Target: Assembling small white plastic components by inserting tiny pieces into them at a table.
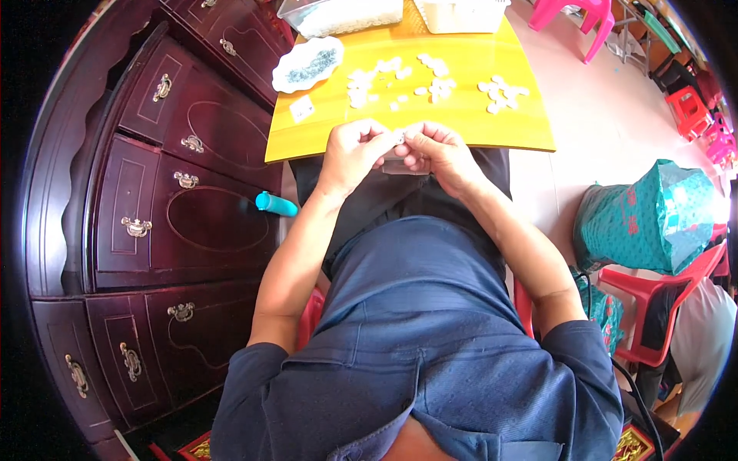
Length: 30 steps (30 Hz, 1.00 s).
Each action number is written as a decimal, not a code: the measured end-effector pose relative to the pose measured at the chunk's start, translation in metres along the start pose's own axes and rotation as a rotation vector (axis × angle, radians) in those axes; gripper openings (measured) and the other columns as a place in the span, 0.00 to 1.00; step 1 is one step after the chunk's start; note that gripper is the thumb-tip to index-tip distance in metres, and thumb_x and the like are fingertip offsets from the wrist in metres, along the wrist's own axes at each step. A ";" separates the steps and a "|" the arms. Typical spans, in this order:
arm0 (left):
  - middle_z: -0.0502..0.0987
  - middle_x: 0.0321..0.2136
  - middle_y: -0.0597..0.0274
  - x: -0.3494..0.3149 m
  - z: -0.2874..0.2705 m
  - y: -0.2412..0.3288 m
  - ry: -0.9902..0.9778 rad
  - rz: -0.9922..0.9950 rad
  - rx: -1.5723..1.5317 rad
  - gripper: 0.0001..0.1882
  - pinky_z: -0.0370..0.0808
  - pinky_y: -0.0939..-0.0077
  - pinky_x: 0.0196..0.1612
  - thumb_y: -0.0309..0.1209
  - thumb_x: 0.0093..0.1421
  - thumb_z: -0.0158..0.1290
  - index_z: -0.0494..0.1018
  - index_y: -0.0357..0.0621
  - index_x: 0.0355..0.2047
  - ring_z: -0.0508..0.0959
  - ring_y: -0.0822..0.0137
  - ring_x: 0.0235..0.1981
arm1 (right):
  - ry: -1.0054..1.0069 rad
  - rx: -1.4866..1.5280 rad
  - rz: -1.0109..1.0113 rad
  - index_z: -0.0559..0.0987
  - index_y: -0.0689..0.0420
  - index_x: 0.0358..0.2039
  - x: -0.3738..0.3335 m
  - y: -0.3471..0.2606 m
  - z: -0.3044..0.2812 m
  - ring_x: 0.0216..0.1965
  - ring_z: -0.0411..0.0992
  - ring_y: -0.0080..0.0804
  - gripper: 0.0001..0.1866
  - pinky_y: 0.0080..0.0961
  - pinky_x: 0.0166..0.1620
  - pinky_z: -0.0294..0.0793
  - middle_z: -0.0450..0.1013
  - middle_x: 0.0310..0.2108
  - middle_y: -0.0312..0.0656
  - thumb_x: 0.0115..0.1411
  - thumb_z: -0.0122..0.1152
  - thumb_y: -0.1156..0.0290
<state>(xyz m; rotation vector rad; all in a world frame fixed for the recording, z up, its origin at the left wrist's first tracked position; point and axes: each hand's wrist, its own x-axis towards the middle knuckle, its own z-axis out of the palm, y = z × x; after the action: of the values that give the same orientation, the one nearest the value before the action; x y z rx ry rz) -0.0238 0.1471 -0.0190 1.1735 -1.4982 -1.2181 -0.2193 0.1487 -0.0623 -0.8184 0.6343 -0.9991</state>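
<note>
While both hands meet at the near edge of the yellow tabletop point(503, 127), the left hand point(355, 151) and right hand point(443, 156) are each pinching, thumb against finger, on a small pale piece point(400, 138), so that bit sits smack in the middle of the grip. Fingertips cover most of it, so I can't tell exactly what it is. Just under the grip there's a see-through thing point(406, 166), partly hidden and kinda hard to make out. Straight ahead of the grip, loose white pieces point(438, 89) lie in rough clusters, with another bunch point(503, 94) ahead and to the right. Ahead and left you've got a little white card point(302, 109), then a scalloped white dish point(284, 78) with dark bits in it. Way past the grip, a clear container point(342, 24) and a white basket point(463, 24) stand at the far end. Well left there's a turquoise cylinder point(277, 204) beside dark wooden drawers point(219, 219), and a big teal bag point(642, 219) is well off right.
</note>
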 end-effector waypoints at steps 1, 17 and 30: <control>0.78 0.20 0.70 0.000 0.000 0.000 -0.002 -0.004 0.001 0.07 0.70 0.84 0.24 0.30 0.62 0.61 0.80 0.39 0.29 0.74 0.81 0.19 | 0.002 0.004 0.002 0.80 0.54 0.39 0.000 0.000 0.000 0.28 0.75 0.14 0.07 0.14 0.35 0.78 0.81 0.33 0.32 0.70 0.59 0.64; 0.77 0.20 0.71 -0.012 0.008 0.008 0.007 0.010 0.044 0.09 0.68 0.85 0.23 0.30 0.62 0.62 0.79 0.39 0.27 0.72 0.82 0.19 | -0.106 0.034 0.039 0.80 0.52 0.40 0.001 -0.001 -0.006 0.30 0.75 0.15 0.08 0.14 0.37 0.77 0.80 0.33 0.32 0.72 0.57 0.64; 0.80 0.20 0.68 -0.006 0.009 0.006 0.037 0.165 0.267 0.06 0.73 0.81 0.27 0.26 0.60 0.62 0.79 0.38 0.28 0.75 0.80 0.21 | -0.111 -0.062 -0.018 0.79 0.53 0.42 -0.003 -0.006 -0.006 0.33 0.75 0.16 0.08 0.16 0.40 0.77 0.79 0.35 0.32 0.72 0.57 0.63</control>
<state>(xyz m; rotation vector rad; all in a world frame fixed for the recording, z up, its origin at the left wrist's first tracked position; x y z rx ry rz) -0.0320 0.1549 -0.0147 1.2094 -1.7315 -0.9013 -0.2286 0.1481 -0.0600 -0.9296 0.5657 -0.9470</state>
